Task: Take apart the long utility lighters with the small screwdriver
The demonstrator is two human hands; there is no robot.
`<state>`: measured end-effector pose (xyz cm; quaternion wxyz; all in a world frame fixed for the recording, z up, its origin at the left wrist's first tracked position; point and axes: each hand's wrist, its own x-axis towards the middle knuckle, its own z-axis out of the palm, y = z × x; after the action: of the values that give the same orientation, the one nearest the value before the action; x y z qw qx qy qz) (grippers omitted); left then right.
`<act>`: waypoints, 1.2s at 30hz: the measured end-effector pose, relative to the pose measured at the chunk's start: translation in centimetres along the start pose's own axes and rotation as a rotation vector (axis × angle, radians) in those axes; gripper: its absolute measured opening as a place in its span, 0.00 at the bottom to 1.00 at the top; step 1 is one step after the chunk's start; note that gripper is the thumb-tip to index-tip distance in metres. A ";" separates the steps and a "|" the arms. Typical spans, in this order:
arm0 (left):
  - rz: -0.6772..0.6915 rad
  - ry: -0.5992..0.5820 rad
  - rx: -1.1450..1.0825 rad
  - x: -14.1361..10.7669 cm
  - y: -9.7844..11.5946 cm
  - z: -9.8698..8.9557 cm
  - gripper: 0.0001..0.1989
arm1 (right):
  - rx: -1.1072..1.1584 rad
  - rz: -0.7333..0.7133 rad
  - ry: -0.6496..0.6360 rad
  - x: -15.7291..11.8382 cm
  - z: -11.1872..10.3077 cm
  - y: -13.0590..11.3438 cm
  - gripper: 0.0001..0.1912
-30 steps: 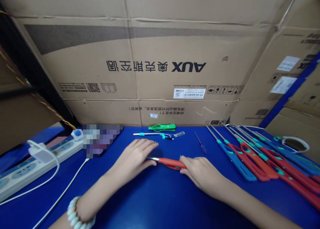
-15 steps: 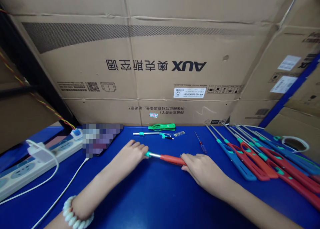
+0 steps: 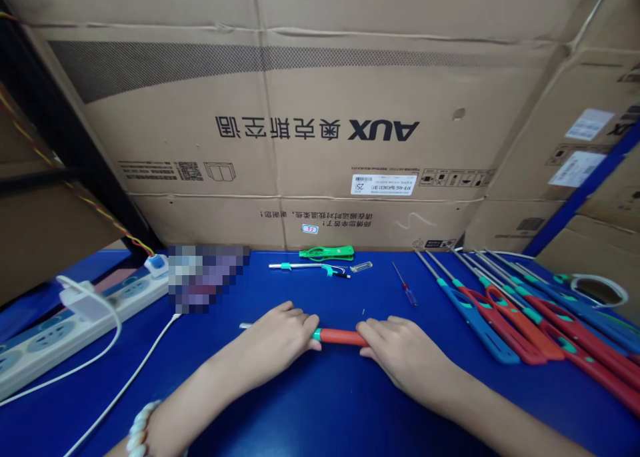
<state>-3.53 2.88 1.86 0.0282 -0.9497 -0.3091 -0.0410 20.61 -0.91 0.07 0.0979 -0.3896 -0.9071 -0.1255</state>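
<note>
A red lighter point(image 3: 341, 338) with a green collar lies level between my two hands above the blue table. My left hand point(image 3: 283, 337) is wrapped round its metal tube and green collar; the tube's tip shows to the left of the knuckles. My right hand point(image 3: 395, 347) grips the red handle's right end, and the fingers hide that end. Beyond the hands lie a loose metal tube with wires point(image 3: 305, 266), a green lighter casing point(image 3: 327, 252), a small clear part point(image 3: 361, 267) and a screwdriver point(image 3: 406, 287).
Several blue, red and orange lighters point(image 3: 515, 324) lie in a row on the right. At the left are a white power strip point(image 3: 95, 310), a charger point(image 3: 83, 300) with a white cable and a blurred-out object point(image 3: 203, 277). A cardboard wall point(image 3: 310, 77) stands behind the table.
My left hand has slid right along the tube to the red handle, covering the green collar and metal between. The lighter has come slightly lower and more level.
</note>
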 end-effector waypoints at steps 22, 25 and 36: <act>-0.001 0.104 0.074 0.7 1.1 1.0 0.16 | 0.111 0.098 -0.125 0.5 -0.1 -0.6 0.06; 0.021 0.111 0.032 0.5 0.9 1.0 0.17 | 0.211 0.123 -0.146 0.5 -0.4 -0.2 0.06; 0.001 0.049 -0.026 0.2 1.4 -0.6 0.07 | 0.251 0.114 -0.145 0.2 -1.1 0.0 0.04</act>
<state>-2.57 1.81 2.39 0.0234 -0.9488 -0.3075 -0.0684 20.55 -1.07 1.15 0.0868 -0.4332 -0.8968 0.0230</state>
